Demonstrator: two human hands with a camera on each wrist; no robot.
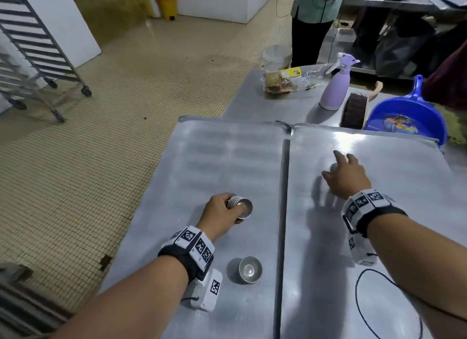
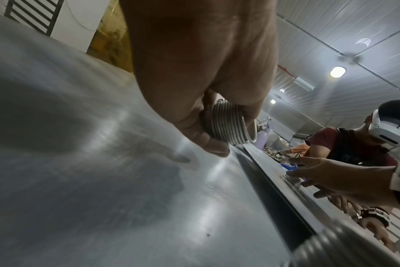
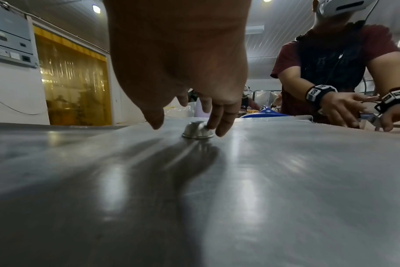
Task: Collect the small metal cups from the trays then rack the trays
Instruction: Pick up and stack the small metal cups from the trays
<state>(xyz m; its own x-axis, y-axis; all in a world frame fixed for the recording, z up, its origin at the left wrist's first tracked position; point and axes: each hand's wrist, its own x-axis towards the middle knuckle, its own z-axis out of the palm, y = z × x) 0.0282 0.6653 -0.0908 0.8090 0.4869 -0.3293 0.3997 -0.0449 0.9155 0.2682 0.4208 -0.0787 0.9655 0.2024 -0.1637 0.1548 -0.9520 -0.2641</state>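
Two flat metal trays lie side by side, the left tray [image 1: 214,156] and the right tray [image 1: 394,177]. My left hand [image 1: 222,211] grips a nested stack of small metal cups [image 1: 241,206], seen close in the left wrist view as ribbed rims [image 2: 228,124]. A single upright cup [image 1: 249,268] stands on the left tray near my left wrist. My right hand [image 1: 343,173] hovers over the right tray with fingers spread, and its fingertips [image 3: 213,124] touch an upside-down cup [image 3: 195,131].
Behind the trays sit a blue dustpan [image 1: 406,116], a brush [image 1: 356,106], a lilac spray bottle [image 1: 336,86] and a bag of food [image 1: 288,79]. A wheeled tray rack [image 1: 38,50] stands far left. Another person [image 3: 331,59] works across the table; someone else [image 1: 316,12] stands beyond.
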